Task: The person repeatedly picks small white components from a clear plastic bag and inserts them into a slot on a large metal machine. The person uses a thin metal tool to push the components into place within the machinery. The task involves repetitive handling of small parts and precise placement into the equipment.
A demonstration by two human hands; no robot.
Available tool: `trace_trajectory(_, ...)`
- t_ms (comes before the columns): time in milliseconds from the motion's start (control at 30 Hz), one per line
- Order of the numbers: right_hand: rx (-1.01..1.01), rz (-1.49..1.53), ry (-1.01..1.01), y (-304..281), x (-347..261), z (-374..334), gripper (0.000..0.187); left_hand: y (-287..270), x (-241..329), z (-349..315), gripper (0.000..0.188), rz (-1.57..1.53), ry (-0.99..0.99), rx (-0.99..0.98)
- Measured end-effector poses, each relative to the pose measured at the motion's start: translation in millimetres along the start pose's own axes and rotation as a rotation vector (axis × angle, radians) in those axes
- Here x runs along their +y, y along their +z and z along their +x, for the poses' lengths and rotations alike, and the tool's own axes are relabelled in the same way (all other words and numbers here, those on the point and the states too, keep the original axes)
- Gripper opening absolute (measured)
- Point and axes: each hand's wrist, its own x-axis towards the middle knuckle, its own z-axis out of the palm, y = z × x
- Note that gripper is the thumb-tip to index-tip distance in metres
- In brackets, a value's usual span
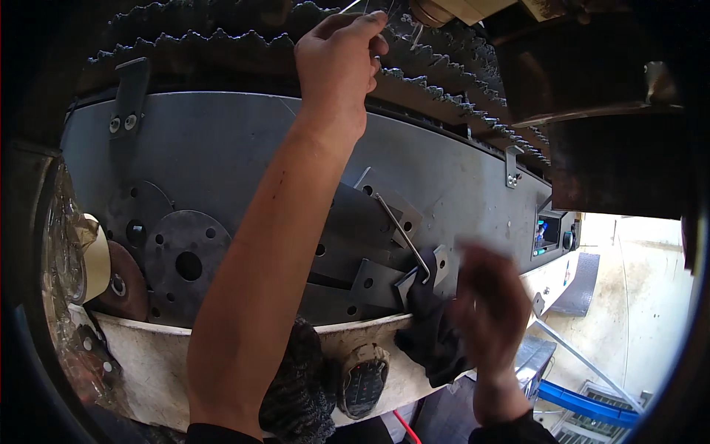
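My left hand (342, 59) reaches far forward over the jagged metal slats at the top of the view. Its fingers are closed in a pinch. A thin pale sliver (352, 7) shows beside the fingertips, partly cut off by the picture edge; I cannot make out what it is. Just right of the hand is a brass-coloured round fitting (431, 12). My right hand (489, 300) is smeared by motion near the front edge, close to a dark cloth (430, 333). To its left, a bent hex key (403, 237) lies across flat metal plates (381, 203).
Round steel discs with holes (186, 248), a worn brown disc (126, 281) and a tape roll (95, 255) lie on the left of the grey ledge (222, 129). A dark keypad device (364, 381) sits at the front edge. Dark machine housing (592, 81) overhangs the right.
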Motion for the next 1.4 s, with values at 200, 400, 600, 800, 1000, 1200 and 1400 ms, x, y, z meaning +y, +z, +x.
trace_trajectory(200, -0.064, 0.878, 0.297, 33.0, 3.7, 167.3, 0.037, 10.6, -0.1, -1.9, 0.011, 0.02, -0.008, -0.018)
trace_trajectory(400, -0.077, 1.141, 0.327, 60.4, 12.6, 199.5, 0.027, 5.0, -4.4, -0.4, 0.011, 0.038, -0.023, 0.007)
trace_trajectory(600, -0.073, 1.217, 0.28, 62.6, 9.7, 203.8, 0.022, 1.1, -1.1, 1.8, 0.012, 0.029, 0.005, -0.069)
trace_trajectory(800, -0.027, 1.252, 0.214, 62.7, 14.0, 206.3, 0.012, 0.1, -2.5, 2.5, 0.012, 0.022, 0.017, -0.093)
trace_trajectory(1000, -0.006, 1.185, 0.214, 63.2, 13.3, 207.5, 0.009, -6.8, -6.1, 7.2, 0.012, 0.031, 0.043, -0.134)
trace_trajectory(1200, 0.004, 1.243, 0.189, 63.5, 22.0, 212.7, 0.01, -9.1, 8.2, 1.1, 0.012, -0.035, -0.014, -0.253)
trace_trajectory(1400, -0.011, 1.254, 0.198, 63.5, 29.5, 214.4, 0.009, -11.5, -9.4, 12.9, 0.013, 0.052, -0.012, -0.097)
